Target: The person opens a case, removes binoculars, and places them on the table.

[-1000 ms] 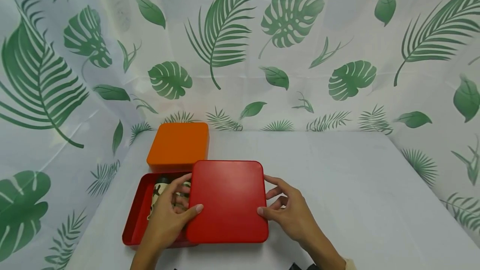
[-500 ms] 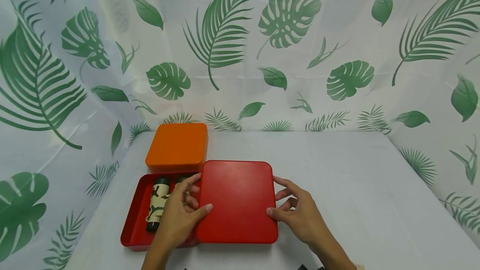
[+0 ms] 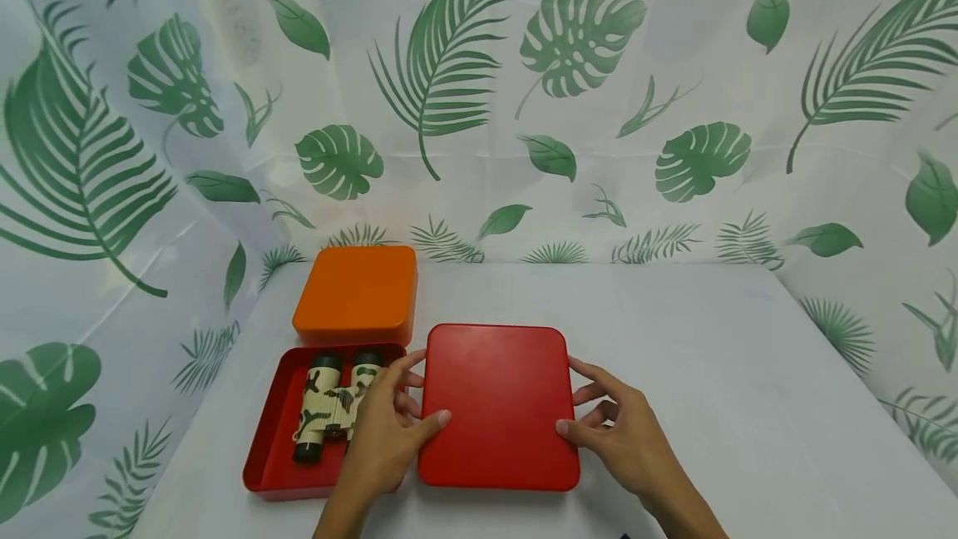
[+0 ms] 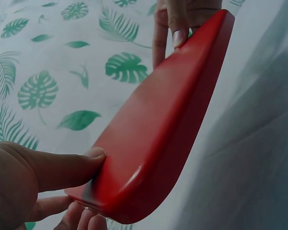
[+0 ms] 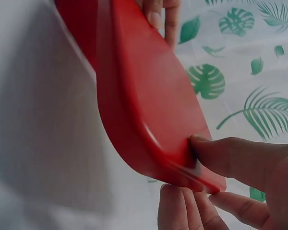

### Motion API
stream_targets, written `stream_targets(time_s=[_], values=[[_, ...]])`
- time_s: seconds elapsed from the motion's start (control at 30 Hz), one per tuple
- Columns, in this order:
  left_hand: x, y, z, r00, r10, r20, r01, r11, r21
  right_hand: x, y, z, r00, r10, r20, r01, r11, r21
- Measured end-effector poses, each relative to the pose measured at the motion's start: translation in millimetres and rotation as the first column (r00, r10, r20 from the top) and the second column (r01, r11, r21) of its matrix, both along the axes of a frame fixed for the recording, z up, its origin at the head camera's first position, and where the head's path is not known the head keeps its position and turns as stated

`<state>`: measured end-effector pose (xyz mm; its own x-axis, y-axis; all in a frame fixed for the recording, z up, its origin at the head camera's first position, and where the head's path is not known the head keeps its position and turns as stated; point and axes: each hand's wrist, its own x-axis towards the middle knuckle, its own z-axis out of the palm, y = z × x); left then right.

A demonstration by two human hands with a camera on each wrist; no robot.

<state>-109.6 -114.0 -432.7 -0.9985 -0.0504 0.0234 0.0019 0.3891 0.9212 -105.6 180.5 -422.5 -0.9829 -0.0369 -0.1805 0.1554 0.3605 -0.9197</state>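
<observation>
A square red lid with rounded corners is held between both hands, flat face up. My left hand grips its left edge, thumb on top and fingers under the side. Opposite it, my right hand pinches the right edge the same way. Both wrist views show the lid raised off the white surface. To the left stands an open red box with camouflage binoculars lying inside. My left hand and wrist hide the right part of the binoculars and of the box.
An orange box or lid sits right behind the red box. White table surface stretches to the right. Leaf-patterned cloth hangs at the back and along both sides.
Both hands have carried the red lid to the right, away from above the open box. More of the binoculars now shows.
</observation>
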Motion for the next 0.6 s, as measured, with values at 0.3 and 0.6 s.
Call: stream_targets(time_s=[0.3,0.6], values=[[-0.9,13,-8.4,0.999,-0.019,-0.025,0.018,0.999,-0.042,1.2,12,-4.0,0.999,-0.032,0.038,0.031,0.999,0.017],[-1.4,26,-15.8,0.998,-0.027,-0.05,0.025,0.998,-0.05,1.5,22,-9.3,0.997,-0.049,0.058,0.044,0.996,0.073]])
